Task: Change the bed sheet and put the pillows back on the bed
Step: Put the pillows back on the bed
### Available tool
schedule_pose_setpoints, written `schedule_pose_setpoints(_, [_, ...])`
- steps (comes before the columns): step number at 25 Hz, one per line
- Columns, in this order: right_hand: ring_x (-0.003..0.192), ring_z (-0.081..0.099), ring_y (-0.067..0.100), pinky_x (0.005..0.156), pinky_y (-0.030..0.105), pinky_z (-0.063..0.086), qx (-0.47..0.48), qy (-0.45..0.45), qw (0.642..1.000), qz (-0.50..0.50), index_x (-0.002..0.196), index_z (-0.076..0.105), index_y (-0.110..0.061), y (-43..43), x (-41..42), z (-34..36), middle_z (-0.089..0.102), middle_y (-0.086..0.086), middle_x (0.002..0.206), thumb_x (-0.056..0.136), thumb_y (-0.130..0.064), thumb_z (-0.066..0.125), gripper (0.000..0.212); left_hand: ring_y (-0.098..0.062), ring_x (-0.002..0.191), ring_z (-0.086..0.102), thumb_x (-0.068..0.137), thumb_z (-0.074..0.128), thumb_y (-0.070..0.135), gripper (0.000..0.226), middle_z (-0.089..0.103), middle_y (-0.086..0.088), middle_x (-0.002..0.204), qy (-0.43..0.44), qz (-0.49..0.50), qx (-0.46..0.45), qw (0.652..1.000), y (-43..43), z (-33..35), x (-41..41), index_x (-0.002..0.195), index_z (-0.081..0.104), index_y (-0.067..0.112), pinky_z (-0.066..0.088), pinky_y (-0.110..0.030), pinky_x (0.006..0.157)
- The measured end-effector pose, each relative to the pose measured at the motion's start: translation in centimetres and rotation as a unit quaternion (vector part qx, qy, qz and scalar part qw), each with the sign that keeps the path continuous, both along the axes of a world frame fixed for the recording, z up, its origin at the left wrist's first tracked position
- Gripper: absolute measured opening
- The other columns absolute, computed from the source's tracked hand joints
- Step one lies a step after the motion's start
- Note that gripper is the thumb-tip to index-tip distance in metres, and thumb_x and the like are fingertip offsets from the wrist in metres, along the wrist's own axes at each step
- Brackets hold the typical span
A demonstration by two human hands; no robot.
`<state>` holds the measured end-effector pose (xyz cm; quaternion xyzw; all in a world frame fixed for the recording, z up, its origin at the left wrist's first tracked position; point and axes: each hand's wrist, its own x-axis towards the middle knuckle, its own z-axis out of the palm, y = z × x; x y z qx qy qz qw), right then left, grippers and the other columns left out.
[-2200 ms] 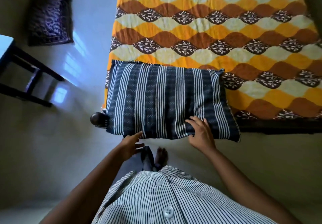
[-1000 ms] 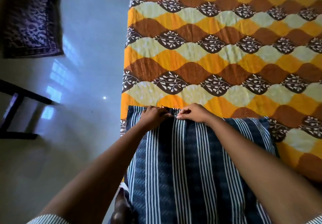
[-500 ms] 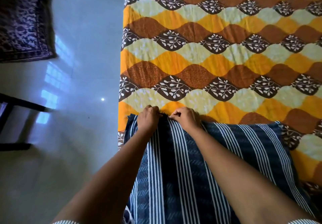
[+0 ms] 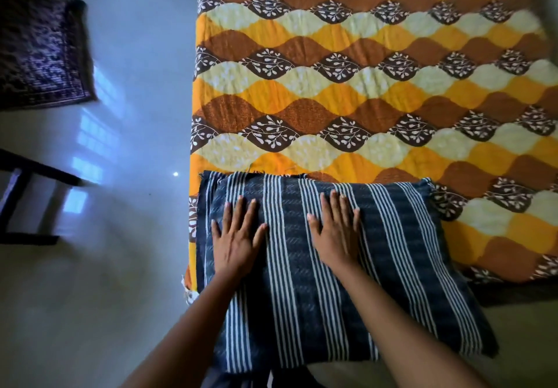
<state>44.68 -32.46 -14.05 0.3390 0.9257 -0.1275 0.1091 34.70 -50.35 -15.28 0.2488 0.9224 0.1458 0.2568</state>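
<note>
1. At the near left corner of the bed sheet (image 4: 362, 91): one pillow (image 4: 401, 267), dark blue with white stripes, lying flat. Its far edge shows loose threads, and its near end hangs past the sheet's near edge.
2. Bed sheet: spread flat, with a wave pattern in orange, brown and cream and dark panels of white leaf sprigs. It fills the upper right of the view.
3. Left hand (image 4: 237, 236): palm down on the left part of the pillow, fingers straight and slightly spread, grasping nothing.
4. Right hand (image 4: 336, 233): palm down near the pillow's middle, beside the left hand but not touching it. Fingers are straight and close together, grasping nothing.
5. Forearms (image 4: 187, 327): two, bare, reaching in from the bottom edge over the pillow's near half.
6. Floor (image 4: 136, 116): pale and glossy, with blue-white window reflections, to the left of the sheet.
7. Patterned mat (image 4: 39, 52): dark, lying on the floor at far left, well apart from the sheet.
8. Dark furniture frame (image 4: 21, 197): at the left edge, only partly in view; its kind cannot be told.
</note>
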Motion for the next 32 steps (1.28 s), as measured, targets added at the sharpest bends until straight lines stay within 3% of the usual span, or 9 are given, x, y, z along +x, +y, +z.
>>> schedule_pose_setpoints(2, [0.145,0.011,0.024,0.112,0.045,-0.010,-0.033,0.011,0.997,0.071,0.148,0.021,-0.018,-3.6,-0.4,0.2,0.015,0.004,0.156,0.086,-0.065,-0.007,0.083,-0.017,0.145,-0.002,0.094,0.023,0.058,0.061,-0.006,0.008,0.156,-0.058,0.052,-0.001,0.997,-2.1,0.4,-0.4,0.147,0.003,0.035,0.003,-0.045,0.116])
schedule_pose_setpoints(5, [0.146,0.005,0.021,0.115,0.044,-0.009,-0.099,0.014,0.978,0.182,0.149,0.018,-0.022,-7.8,-0.4,1.7,0.008,0.001,0.158,0.093,-0.054,0.016,0.064,-0.025,0.140,0.026,0.097,0.042,0.037,0.054,0.018,-0.003,0.156,-0.069,0.119,0.021,0.990,-6.1,3.8,0.5,0.146,0.028,0.020,0.022,-0.041,0.113])
schedule_pose_setpoints(8, [0.137,0.032,0.024,0.116,0.041,0.020,-0.198,0.080,0.944,0.252,0.138,0.044,-0.017,-11.6,-1.7,3.3,0.037,0.006,0.147,0.094,-0.024,0.045,0.044,-0.023,0.131,0.041,0.096,0.049,0.024,0.043,0.039,-0.009,0.146,-0.069,0.178,0.036,0.981,-10.7,7.8,1.9,0.137,0.044,0.013,0.030,-0.025,0.101])
schedule_pose_setpoints(11, [0.112,0.054,0.031,0.096,0.034,0.042,-0.280,0.158,0.924,0.209,0.111,0.066,-0.008,-16.2,-3.8,4.3,0.057,0.014,0.117,0.086,-0.006,0.053,0.028,-0.024,0.125,0.046,0.094,0.052,0.024,0.041,0.048,-0.010,0.137,-0.052,0.218,0.045,0.974,-16.3,10.1,2.4,0.133,0.048,0.013,0.032,-0.023,0.096])
schedule_pose_setpoints(15, [0.100,0.060,0.025,0.088,0.030,0.045,-0.346,0.107,0.907,0.215,0.106,0.068,-0.018,-24.1,-8.8,4.9,0.061,0.008,0.112,0.088,-0.013,0.052,0.025,-0.022,0.120,0.051,0.094,0.053,0.024,0.033,0.054,-0.009,0.130,-0.072,0.317,0.054,0.944,-27.3,10.1,0.0,0.125,0.056,0.014,0.038,-0.025,0.093])
schedule_pose_setpoints(20, [0.099,0.063,0.015,0.082,0.022,0.044,-0.381,0.010,0.891,0.247,0.109,0.068,-0.022,-33.5,-17.4,6.5,0.068,0.000,0.111,0.091,-0.028,0.055,0.023,-0.021,0.121,0.051,0.095,0.050,0.022,0.034,0.054,-0.009,0.132,-0.112,0.329,-0.052,0.936,-43.5,9.7,-5.2,0.126,0.055,0.010,0.036,-0.023,0.095])
schedule_pose_setpoints(23, [0.101,0.062,0.015,0.084,0.022,0.044,-0.390,-0.041,0.882,0.259,0.112,0.067,-0.020,-38.2,-22.8,7.5,0.068,0.000,0.111,0.092,-0.030,0.055,0.025,-0.022,0.116,0.056,0.095,0.051,0.021,0.032,0.057,-0.008,0.129,-0.109,0.385,-0.043,0.916,-50.4,10.5,-9.6,0.125,0.057,0.010,0.040,-0.024,0.091])
schedule_pose_setpoints(27, [0.089,0.060,0.011,0.082,0.021,0.044,-0.382,-0.078,0.885,0.256,0.112,0.067,-0.017,-38.3,-27.7,8.1,0.069,0.002,0.108,0.092,-0.027,0.056,0.025,-0.021,0.117,0.054,0.096,0.049,0.021,0.031,0.057,-0.006,0.129,-0.124,0.441,0.017,0.889,-52.6,9.3,-14.7,0.124,0.057,0.010,0.038,-0.024,0.089])
schedule_pose_setpoints(32, [0.082,0.062,0.008,0.066,0.010,0.042,-0.371,-0.048,0.914,0.157,0.105,0.068,-0.018,-30.6,-33.2,7.3,0.066,-0.005,0.092,0.093,-0.023,0.056,0.018,-0.028,0.101,0.058,0.096,0.050,0.019,0.028,0.063,-0.016,0.117,-0.213,0.463,0.098,0.855,-47.3,5.8,-22.7,0.121,0.059,0.009,0.035,-0.023,0.059])
